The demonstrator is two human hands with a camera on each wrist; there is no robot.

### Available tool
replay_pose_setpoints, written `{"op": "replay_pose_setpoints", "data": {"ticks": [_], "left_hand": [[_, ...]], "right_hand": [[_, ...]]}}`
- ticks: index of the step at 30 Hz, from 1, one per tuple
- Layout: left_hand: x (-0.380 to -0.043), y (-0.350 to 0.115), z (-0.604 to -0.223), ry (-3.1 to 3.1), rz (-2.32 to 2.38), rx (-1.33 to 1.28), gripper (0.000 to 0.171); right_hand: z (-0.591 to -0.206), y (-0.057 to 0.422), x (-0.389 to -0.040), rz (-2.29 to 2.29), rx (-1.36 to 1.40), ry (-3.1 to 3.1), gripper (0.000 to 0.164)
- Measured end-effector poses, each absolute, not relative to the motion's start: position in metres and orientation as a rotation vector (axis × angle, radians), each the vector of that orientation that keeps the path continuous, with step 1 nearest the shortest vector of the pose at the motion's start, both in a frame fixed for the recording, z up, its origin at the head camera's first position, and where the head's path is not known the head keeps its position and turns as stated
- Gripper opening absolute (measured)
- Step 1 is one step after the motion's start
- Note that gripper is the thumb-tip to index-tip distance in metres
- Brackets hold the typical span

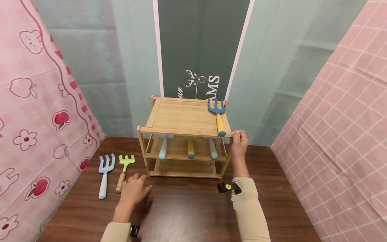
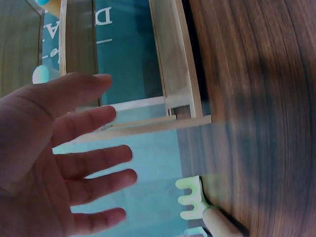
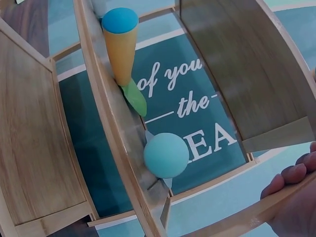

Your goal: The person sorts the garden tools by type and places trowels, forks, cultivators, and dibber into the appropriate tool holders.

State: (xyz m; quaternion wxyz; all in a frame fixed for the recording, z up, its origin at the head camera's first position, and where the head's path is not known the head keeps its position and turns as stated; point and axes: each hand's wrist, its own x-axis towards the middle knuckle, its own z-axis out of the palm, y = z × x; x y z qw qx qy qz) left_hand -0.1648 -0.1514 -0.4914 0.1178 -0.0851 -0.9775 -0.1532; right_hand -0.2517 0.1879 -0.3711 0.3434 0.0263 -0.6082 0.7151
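A three-tier wooden shelf rack [image 1: 184, 116] stands on the table. My right hand [image 1: 239, 144] grips its front right post at the top corner; in the right wrist view the fingers [image 3: 291, 176] curl over that post. My left hand [image 1: 133, 190] is over the table by the rack's front left foot, holding nothing, its fingers spread in the left wrist view. Just left of it lies a green hand rake [image 1: 123, 171] with a wooden handle, and beyond that a light blue hand fork [image 1: 104, 176]. A blue hand rake [image 1: 220, 124] with a yellow handle lies on the top tier's right end.
On the middle tier lie three tools, handles forward: a pale blue handle [image 1: 163, 149], a yellow handle [image 1: 190, 149] and another pale blue handle [image 1: 213, 149]. Their heads are largely hidden under the top tier. Pink cloths hang at both sides, a green cloth [image 1: 202, 40] behind.
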Motion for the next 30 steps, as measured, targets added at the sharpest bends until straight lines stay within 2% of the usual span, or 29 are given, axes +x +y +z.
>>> {"op": "replay_pose_setpoints", "data": {"ticks": [14,30], "left_hand": [[-0.166,-0.174,-0.497,-2.863,-0.483,-0.130,0.039],[-0.167,-0.202,-0.523,-2.905,-0.564,0.019,0.043]], "right_hand": [[-0.375,0.191,-0.252,1.902,0.106,-1.577,0.011],[-0.383,0.195,-0.260,1.912,0.096,-1.578,0.011]]}}
